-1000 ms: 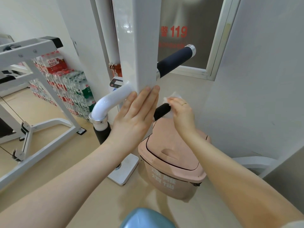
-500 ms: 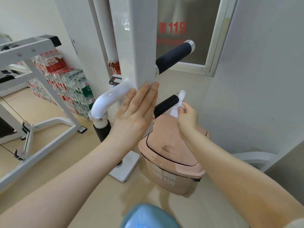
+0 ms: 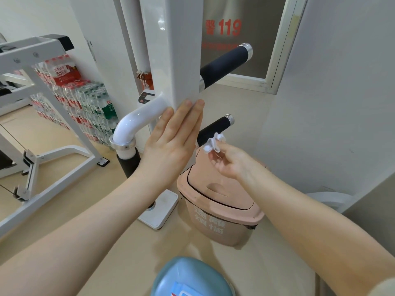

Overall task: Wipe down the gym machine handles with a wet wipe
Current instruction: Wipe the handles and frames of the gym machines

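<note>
A white machine post (image 3: 181, 50) rises in the middle. My left hand (image 3: 173, 139) lies flat against its lower end, fingers straight and together. Two black padded handles with silver end caps stick out to the right: an upper handle (image 3: 224, 63) and a lower handle (image 3: 214, 128). My right hand (image 3: 228, 161) pinches a crumpled white wet wipe (image 3: 212, 143) just below the lower handle, slightly off it. A white curved tube (image 3: 132, 124) leads left and down to a third black grip (image 3: 128, 161).
A pink lidded bin (image 3: 222, 201) stands on the floor under my right hand. A white bench frame (image 3: 42, 116) and stacked bottled-water packs (image 3: 85, 103) fill the left. A blue wipes pack (image 3: 192, 278) sits at the bottom edge. A wall closes the right.
My right hand slid the wipe outward along the lower handle, then drew back and down off it, leaving the handle bare. My left hand stayed on the post.
</note>
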Available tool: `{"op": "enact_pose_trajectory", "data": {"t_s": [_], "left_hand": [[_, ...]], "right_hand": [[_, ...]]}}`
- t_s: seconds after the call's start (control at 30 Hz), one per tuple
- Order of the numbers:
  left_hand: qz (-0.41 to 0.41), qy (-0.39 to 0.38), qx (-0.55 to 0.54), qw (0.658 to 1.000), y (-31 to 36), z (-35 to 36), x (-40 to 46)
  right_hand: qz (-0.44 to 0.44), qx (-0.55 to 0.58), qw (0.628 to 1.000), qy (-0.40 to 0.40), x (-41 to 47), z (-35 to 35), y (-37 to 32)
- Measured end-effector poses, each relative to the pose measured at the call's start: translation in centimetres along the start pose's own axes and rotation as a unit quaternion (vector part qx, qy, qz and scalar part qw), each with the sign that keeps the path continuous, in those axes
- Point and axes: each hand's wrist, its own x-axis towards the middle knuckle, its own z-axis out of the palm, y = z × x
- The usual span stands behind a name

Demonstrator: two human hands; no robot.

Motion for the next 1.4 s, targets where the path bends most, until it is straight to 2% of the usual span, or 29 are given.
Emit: {"op": "enact_pose_trajectory", "data": {"t_s": [0.17, 0.27, 0.33, 0.47, 0.5, 0.53, 0.57, 0.63, 0.7, 0.8, 0.83, 0.87, 0.97, 1.0, 1.13, 1.17, 1.2, 1.23, 1.3, 1.33, 1.4], "left_hand": [[-0.001, 0.005, -0.006, 1.0, 0.0, 0.0, 0.1], [-0.003, 0.008, -0.009, 1.0, 0.0, 0.1, 0.1], [-0.003, 0.009, -0.008, 1.0, -0.1, 0.2, 0.1], [-0.005, 0.016, -0.019, 1.0, -0.1, 0.2, 0.1], [-0.006, 0.017, -0.02, 1.0, 0.0, 0.2, 0.2], [-0.007, 0.017, -0.019, 1.0, 0.0, 0.2, 0.2], [-0.008, 0.018, -0.018, 1.0, 0.0, 0.2, 0.1], [-0.009, 0.018, -0.018, 1.0, 0.0, 0.3, 0.1], [-0.012, 0.016, -0.022, 1.0, -0.1, 0.4, 0.0], [-0.013, 0.016, -0.021, 1.0, -0.1, 0.3, 0.2], [-0.015, 0.018, -0.02, 1.0, 0.0, 0.3, 0.2], [-0.02, 0.019, -0.02, 0.999, 0.0, 0.3, 0.3], [-0.027, 0.015, -0.021, 0.999, 0.1, 0.3, 0.2], [-0.027, 0.015, -0.023, 0.999, 0.2, 0.3, 0.3], [-0.026, 0.015, -0.034, 0.999, 0.2, -0.1, 0.5], [-0.024, 0.015, -0.034, 0.999, 0.2, -0.2, 0.5], [-0.019, 0.016, -0.033, 0.999, 0.2, -0.4, 0.5], [-0.017, 0.017, -0.031, 0.999, 0.2, -0.7, 0.6], [-0.019, 0.014, -0.039, 0.999, 0.3, -1.5, 0.9], [-0.021, 0.015, -0.046, 0.999, 0.2, -2.1, 1.4], [-0.02, 0.032, -0.055, 0.998, -0.4, -3.0, 2.4]], "right_hand": [[-0.044, 0.125, 0.99, 0.038, 0.2, 0.8, -1.6], [-0.013, 0.062, 0.998, -0.019, -0.6, 1.3, 0.0], [-0.01, 0.047, 0.999, -0.017, -1.0, 1.6, 0.1], [-0.14, 0.095, 0.983, 0.068, 0.2, 1.3, -1.3], [-0.186, 0.058, 0.977, 0.089, 0.5, 1.2, -1.1], [-0.235, -0.029, 0.965, 0.114, 0.6, 1.1, -0.8], [-0.289, -0.15, 0.935, 0.138, 0.6, 0.9, -0.2], [-0.395, -0.339, 0.844, 0.132, 0.7, 0.0, 1.3], [-0.472, -0.456, 0.752, 0.064, 0.9, -0.8, 2.2], [-0.567, -0.601, 0.56, -0.064, 1.3, -1.4, 2.3], [-0.579, -0.626, 0.517, -0.075, 1.7, -1.6, 1.6], [-0.578, -0.644, 0.498, -0.063, 2.2, -1.9, 0.5], [-0.528, -0.684, 0.501, 0.054, 2.6, -2.2, -2.0], [-0.527, -0.688, 0.495, 0.052, 2.4, -1.9, -1.8], [-0.508, -0.73, 0.442, -0.113, -0.2, -0.3, 0.4], [-0.517, -0.721, 0.448, -0.109, -0.2, -0.4, 0.1], [-0.527, -0.699, 0.476, -0.086, 0.2, -0.6, -0.5], [-0.533, -0.678, 0.505, -0.039, 0.8, -1.0, -1.1], [-0.522, -0.671, 0.526, 0.031, 0.9, -1.1, -2.1], [-0.512, -0.674, 0.531, 0.028, 1.0, -1.1, -2.3], [-0.481, -0.657, 0.58, 0.023, -0.2, -0.9, -2.4]]}}
